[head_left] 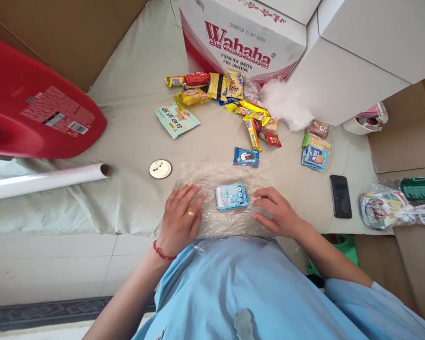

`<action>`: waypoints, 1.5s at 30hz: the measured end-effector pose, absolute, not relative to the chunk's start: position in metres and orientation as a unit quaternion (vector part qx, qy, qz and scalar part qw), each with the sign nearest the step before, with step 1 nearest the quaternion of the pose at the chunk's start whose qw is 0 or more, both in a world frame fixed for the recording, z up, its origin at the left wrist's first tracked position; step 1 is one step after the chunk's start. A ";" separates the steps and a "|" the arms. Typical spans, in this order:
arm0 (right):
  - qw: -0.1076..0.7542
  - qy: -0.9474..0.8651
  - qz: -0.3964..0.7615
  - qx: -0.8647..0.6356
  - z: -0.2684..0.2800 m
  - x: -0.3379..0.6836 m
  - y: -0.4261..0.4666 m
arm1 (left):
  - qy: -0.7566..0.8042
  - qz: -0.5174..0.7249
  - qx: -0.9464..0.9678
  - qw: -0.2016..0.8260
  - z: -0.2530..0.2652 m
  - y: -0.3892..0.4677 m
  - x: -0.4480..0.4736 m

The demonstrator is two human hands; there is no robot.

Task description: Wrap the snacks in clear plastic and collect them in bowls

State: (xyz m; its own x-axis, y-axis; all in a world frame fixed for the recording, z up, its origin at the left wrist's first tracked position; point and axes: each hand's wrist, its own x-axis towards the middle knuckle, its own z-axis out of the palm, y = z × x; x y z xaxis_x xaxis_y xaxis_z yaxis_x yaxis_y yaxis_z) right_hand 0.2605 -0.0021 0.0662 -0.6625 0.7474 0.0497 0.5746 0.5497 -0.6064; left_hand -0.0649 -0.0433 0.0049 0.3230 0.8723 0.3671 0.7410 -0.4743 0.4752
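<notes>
- Two hands lie flat: the left hand [182,215] and the right hand [278,212].
- One sheet of clear plastic film [212,179] lies between them.
- One light-blue packet [231,196] sits on the film.
- One dark-blue cookie packet [246,157] lies at 12 o'clock from it.
- One heap of about a dozen snack packets [230,97], too overlapped to count exactly.
- One teal flat packet [177,119] at 10 o'clock.
- One small stack of blue packets [315,153] at 2 o'clock, number unclear.
- One round badge [160,169].
- One roll of film [46,179].
- One black phone [340,196].
- One printed water carton [241,42].
- One red plastic stool [35,104].
</notes>
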 end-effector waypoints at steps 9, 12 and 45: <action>0.058 -0.878 0.272 -0.390 0.045 0.316 -0.058 | 0.360 0.189 0.877 0.256 0.010 -0.075 -0.092; 0.103 -0.858 0.349 -0.362 0.050 0.307 -0.041 | 0.400 0.253 0.833 0.287 0.013 -0.067 -0.092; -0.088 -0.900 0.171 -0.391 0.076 0.166 0.131 | 0.558 0.175 0.807 0.080 -0.011 -0.036 0.019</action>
